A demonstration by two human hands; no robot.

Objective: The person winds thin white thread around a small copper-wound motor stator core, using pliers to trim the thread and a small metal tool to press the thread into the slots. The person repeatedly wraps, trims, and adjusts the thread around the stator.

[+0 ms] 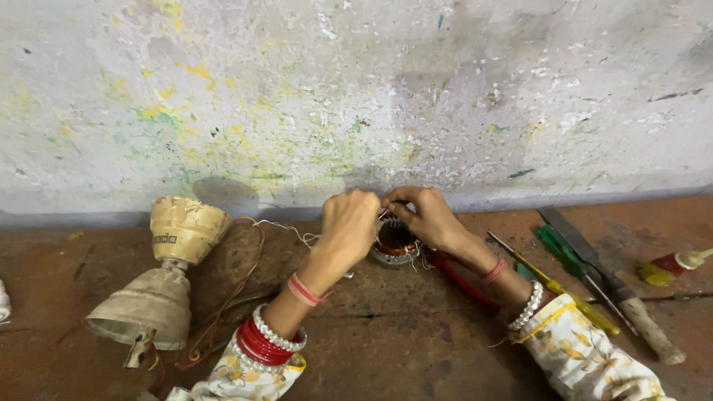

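A small round motor stator [394, 243] with copper windings lies on the reddish-brown floor near the wall. My left hand [349, 223] hovers just left of it, fingers pinched on a thin white wire that trails off to the left. My right hand [423, 215] rests over the stator's right side, its fingertips meeting the left hand's above the coil and pinching the same thin wire. Both wrists wear bangles and thread bands. The top of the stator is partly hidden by my fingers.
A dusty cream fan motor housing [167, 271] with red and copper wires stands at left. At right lie red-handled pliers [460, 278], a yellow-handled screwdriver [561, 293], a green-handled tool [561, 252], a file with wooden handle [616, 293] and a small red-and-yellow bottle [672, 265]. The paint-spattered wall [356, 96] is close behind.
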